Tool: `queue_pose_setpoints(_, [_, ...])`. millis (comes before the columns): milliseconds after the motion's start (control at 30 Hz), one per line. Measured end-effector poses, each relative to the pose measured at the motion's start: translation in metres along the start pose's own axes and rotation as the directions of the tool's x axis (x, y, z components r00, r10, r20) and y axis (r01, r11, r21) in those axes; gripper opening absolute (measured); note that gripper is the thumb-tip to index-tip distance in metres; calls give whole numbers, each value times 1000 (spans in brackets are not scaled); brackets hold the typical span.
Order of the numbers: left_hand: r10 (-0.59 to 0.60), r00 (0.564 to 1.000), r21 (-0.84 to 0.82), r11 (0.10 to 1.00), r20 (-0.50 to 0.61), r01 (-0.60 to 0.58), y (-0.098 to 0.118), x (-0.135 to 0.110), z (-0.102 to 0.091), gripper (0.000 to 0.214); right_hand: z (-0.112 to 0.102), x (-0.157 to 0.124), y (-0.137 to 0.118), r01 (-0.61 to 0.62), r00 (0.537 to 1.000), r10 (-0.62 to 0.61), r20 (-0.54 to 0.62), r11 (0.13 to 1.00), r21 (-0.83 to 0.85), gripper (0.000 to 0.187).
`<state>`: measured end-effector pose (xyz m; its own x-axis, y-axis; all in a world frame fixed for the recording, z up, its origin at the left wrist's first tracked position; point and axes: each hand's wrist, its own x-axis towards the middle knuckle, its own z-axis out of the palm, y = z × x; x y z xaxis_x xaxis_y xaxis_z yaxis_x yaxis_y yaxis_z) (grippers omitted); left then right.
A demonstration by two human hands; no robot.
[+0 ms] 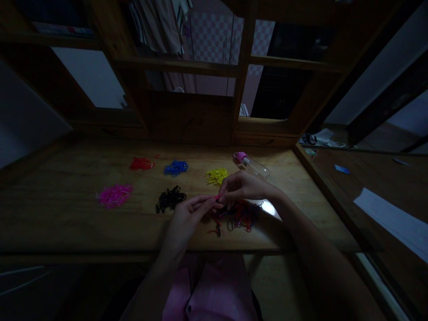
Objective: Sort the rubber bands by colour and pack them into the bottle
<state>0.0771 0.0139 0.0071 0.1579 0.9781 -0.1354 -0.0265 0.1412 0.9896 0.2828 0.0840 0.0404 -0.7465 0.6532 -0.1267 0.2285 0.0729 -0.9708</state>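
Observation:
My left hand (191, 215) and my right hand (243, 186) meet over the wooden table, fingertips pinched together. Between them shows a bit of a pinkish-red rubber band (217, 196); the rest of it is hidden by the fingers. Below my right hand lies a tangled pile of mixed-colour rubber bands (246, 216), with a few loose ones at its left. Just left of my left hand is a heap of black rubber bands (171, 199). A yellow heap (216, 176) sits beyond my fingers.
Further left are heaps of blue bands (175, 167), red bands (141, 163) and pink bands (115, 195). A clear bottle with a pink cap (257, 168) lies behind my right hand. Wooden shelving (192, 117) rises at the back; white paper (391, 218) lies at right.

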Motion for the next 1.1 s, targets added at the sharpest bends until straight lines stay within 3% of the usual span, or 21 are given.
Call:
queue_pose_setpoints(233, [3,1000,-39,999,31,-2,3,-1,-1,29,-3,-4,-5,-13,999,10,40,998,62,22])
queue_pose_setpoints(433, [8,999,-26,1000,31,-7,0,-1,-4,29,-4,-7,-12,-6,999,6,33,1000,11,20])
queue_pose_setpoints(667, [-8,1000,38,999,-25,9,4,-2,-2,27,-6,-7,-10,-32,999,32,20,999,-13,22])
queue_pose_setpoints(900, [59,998,47,997,-34,-57,2,-2,0,24,-4,-6,-9,-3,999,2,38,999,42,38])
queue_pose_setpoints(1100, [111,993,76,991,-40,-108,-2,0,5,22,2,-5,-11,2,998,-5,60,999,48,32])
